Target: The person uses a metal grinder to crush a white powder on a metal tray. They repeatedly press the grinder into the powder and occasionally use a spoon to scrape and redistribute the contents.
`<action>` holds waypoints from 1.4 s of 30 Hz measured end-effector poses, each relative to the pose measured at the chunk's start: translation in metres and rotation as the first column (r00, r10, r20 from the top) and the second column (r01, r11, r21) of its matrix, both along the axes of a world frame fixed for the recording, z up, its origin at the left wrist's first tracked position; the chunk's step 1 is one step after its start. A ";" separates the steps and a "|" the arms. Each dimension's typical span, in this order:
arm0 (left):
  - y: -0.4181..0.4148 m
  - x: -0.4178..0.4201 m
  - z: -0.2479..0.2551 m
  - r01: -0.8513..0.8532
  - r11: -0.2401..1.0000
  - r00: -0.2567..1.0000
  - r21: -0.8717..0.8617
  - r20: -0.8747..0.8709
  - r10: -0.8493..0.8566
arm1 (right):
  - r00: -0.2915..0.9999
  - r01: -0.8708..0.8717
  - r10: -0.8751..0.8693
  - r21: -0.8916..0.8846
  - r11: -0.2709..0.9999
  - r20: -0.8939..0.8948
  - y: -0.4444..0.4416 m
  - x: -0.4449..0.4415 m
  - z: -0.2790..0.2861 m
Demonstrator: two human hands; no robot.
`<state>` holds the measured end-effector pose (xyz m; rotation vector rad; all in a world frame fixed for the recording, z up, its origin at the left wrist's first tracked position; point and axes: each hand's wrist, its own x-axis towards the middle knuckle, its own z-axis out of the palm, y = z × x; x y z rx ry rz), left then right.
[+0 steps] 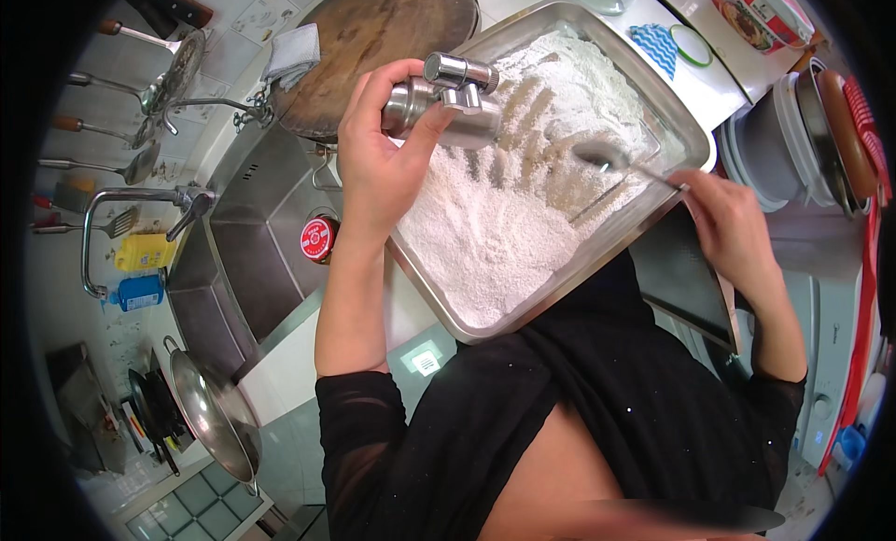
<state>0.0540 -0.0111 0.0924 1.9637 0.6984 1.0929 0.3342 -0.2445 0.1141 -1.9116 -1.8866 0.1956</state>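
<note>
A rectangular steel tray (428,289) lies before me with white and pinkish-white powder (490,240) spread in it. My left hand (385,149) grips a cylindrical stainless-steel device (455,103) with a knurled fitting on top, held above the tray's left side. My right hand (721,219) holds the thin handle of a metal spoon (602,154) by its end; the spoon's bowl, blurred, is over the powder on the right. Brown streaks show between the two heaps of powder. What lies under the steel device is hidden.
A round wooden chopping board (392,23) stands behind, beside a steel sink (266,247) with a tap (126,194). A jar with a red lid (319,239) is near the sink's edge. A steel wok (213,408) is lower left; stacked basins (777,142) stand at right.
</note>
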 end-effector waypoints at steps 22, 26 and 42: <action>0.002 -0.003 -0.002 0.017 0.999 1.000 0.028 -0.020 -0.017 | 0.990 -0.140 0.139 -0.102 0.985 -0.010 0.006 0.006 0.011; 0.003 -0.003 -0.004 0.007 1.000 1.000 0.021 -0.013 -0.007 | 0.958 -0.285 0.272 -0.168 0.944 -0.095 0.006 0.009 0.027; 0.005 -0.001 -0.004 0.016 0.999 1.000 0.047 -0.010 -0.016 | 0.946 -0.310 0.317 -0.098 0.946 0.065 0.012 0.004 0.020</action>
